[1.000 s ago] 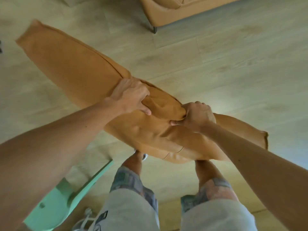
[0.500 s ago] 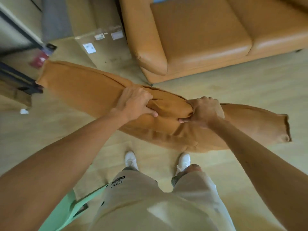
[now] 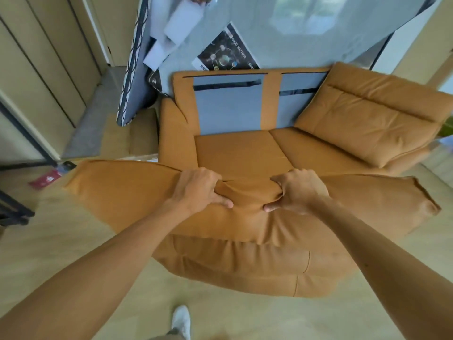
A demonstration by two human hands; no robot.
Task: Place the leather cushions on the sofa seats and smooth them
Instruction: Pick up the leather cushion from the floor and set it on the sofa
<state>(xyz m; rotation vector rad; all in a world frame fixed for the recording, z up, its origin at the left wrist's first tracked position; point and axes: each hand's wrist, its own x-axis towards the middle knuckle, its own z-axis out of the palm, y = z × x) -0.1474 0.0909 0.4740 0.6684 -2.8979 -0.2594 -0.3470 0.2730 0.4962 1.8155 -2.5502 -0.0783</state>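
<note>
I hold a large tan leather cushion [image 3: 127, 197] in the air, stretched wide across the front of the tan sofa [image 3: 235, 153]. My left hand [image 3: 198, 188] and my right hand [image 3: 299, 190] each clench a bunched fold of leather at the cushion's top middle, close together. The cushion hides the sofa's front edge. Behind it, the left seat is bare, with a grey panel [image 3: 228, 106] showing on the backrest. A second tan cushion [image 3: 372, 114] leans against the backrest on the right seat.
A wrapped mattress [image 3: 282, 28] leans on the wall behind the sofa. Flat cardboard [image 3: 127, 136] lies left of the sofa's arm, near tall cabinet doors [image 3: 44, 60]. A red booklet [image 3: 46, 180] lies on the wooden floor at left. My white shoe [image 3: 181, 320] shows below.
The view has lifted from the floor to the whole sofa, which is now much nearer. The cushion has risen and moved toward the sofa front, both hands keeping their grip.
</note>
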